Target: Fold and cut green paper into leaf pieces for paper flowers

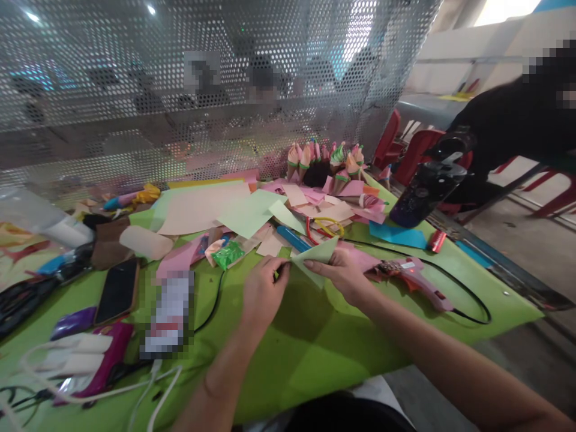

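- One green sheet [317, 271] of paper is raised above the table [297, 354] — both my hands are on it.
- My left hand [265, 285] has its fingers curled together, pinching the sheet's left end.
- My right hand [344, 273] is clamped on its right side, thumb on the near face.
- One pink glue gun [425, 283] lies right of that hand, its white label too small to read.
- Two phones [117, 291] lie to my left; one is blurred over, its writing unreadable.
- One blue tube [292, 238] and one pair of scissors [330, 227] lie just beyond the sheet.
- Paper cones [306, 159] stand at the back — more than five, too crowded to count exactly.
- One dark bottle [425, 189] stands to the right, one small red cylinder [436, 241] near it.
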The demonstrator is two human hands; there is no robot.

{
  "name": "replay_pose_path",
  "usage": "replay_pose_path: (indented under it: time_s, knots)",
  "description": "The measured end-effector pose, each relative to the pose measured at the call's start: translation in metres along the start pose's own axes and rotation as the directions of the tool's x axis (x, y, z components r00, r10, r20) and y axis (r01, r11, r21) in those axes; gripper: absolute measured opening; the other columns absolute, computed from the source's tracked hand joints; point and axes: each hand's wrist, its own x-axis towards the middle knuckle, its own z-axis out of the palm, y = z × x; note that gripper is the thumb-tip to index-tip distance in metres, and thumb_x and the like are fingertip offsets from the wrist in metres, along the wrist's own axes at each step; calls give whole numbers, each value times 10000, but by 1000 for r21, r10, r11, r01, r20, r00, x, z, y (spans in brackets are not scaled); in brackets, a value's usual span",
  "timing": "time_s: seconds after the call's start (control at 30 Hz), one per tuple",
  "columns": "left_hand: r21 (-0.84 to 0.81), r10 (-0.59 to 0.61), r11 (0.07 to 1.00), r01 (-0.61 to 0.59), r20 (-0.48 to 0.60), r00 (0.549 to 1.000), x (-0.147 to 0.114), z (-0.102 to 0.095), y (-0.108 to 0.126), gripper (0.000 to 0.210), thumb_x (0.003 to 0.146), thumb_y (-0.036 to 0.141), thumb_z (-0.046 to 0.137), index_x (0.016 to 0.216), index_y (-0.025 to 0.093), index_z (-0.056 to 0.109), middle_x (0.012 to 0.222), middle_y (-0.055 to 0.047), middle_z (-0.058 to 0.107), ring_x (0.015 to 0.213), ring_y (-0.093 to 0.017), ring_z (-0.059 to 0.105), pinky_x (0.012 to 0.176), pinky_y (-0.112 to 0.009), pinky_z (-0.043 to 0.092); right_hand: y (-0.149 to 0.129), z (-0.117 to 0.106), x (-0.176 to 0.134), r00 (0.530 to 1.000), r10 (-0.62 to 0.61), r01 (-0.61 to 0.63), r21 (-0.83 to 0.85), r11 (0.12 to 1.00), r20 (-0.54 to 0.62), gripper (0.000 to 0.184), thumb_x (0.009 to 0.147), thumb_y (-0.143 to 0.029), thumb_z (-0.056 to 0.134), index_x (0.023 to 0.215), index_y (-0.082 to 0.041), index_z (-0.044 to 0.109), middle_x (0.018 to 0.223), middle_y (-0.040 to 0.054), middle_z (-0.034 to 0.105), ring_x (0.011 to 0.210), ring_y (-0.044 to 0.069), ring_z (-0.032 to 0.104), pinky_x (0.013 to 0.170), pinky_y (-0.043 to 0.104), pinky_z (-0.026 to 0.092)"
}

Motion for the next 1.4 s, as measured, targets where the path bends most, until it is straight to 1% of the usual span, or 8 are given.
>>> replay_pose_path:
  time_s: [0.2, 0.6, 0.73, 0.83, 0.97, 1.1, 1.27, 1.4]
  knots:
    - [-32, -27, 999, 26, -27, 999, -2, 3, 3, 194, 907, 275, 501, 875, 188, 672, 843, -52, 676, 754, -172, 610, 678, -272, 437, 1, 3, -1, 1000, -12, 12, 20, 1000, -1, 341, 574, -423, 868, 789, -181, 762, 748, 30, 743, 657, 175, 641, 661, 315, 522]
    - [-162, -200, 967, 194, -18, 980, -3, 10, 6, 235, 896, 386, 512, 783, 192, 583, 708, -1, 608, 644, -140, 537, 604, -246, 399, 3, 11, -7, 999, -37, 37, -14, 999, 17, 367, 620, -477, 830, 794, -174, 717, 784, 33, 705, 709, 174, 603, 700, 321, 503]
    - [-322, -240, 915, 243, 50, 970, -2, 11, 4, 223, 873, 390, 541, 813, 192, 625, 757, -12, 669, 710, -155, 595, 655, -255, 450, 4, 12, -7, 995, -99, 100, -81, 992, 13, 350, 661, -502, 794, 816, -198, 717, 831, 30, 710, 781, 199, 615, 754, 346, 509]
    - [-461, -251, 842, 282, 129, 959, 0, 13, 2, 233, 844, 381, 584, 916, 183, 681, 866, -40, 725, 784, -175, 641, 721, -280, 495, 6, 11, -5, 985, -171, 168, -129, 977, -14, 339, 694, -511, 766, 848, -212, 723, 892, 28, 718, 840, 214, 624, 808, 363, 507]
    - [-597, -244, 738, 314, 197, 949, 1, 15, 0, 298, 799, 324, 645, 1050, 176, 704, 1036, -78, 743, 946, -207, 670, 849, -329, 523, 6, 9, -2, 981, -192, 185, -157, 970, -31, 358, 688, -538, 758, 827, -210, 720, 863, 27, 714, 813, 212, 609, 782, 356, 508]
    - [-628, -235, 701, 338, 244, 941, 0, 16, 1, 362, 795, 300, 647, 1136, 193, 703, 1081, -78, 744, 1019, -219, 670, 906, -360, 518, 5, 9, -1, 979, -188, 176, -136, 975, -79, 391, 671, -557, 762, 835, -207, 706, 851, 29, 705, 786, 202, 597, 757, 347, 502]
    - [-617, -246, 691, 376, 288, 925, -1, 13, 5, 411, 808, 293, 643, 1208, 210, 679, 1018, -62, 761, 891, -200, 699, 849, -364, 543, 2, 10, 0, 977, -188, 174, -137, 975, -99, 413, 646, -577, 769, 798, -206, 667, 809, 24, 677, 762, 194, 575, 731, 340, 487]
    - [-607, -258, 689, 396, 305, 917, -1, 12, 6, 420, 798, 271, 659, 1214, 214, 680, 1027, -64, 764, 898, -206, 698, 844, -363, 551, 0, 11, -1, 976, -184, 168, -135, 977, -120, 416, 659, -593, 751, 783, -207, 662, 799, 31, 673, 752, 196, 569, 702, 336, 480]
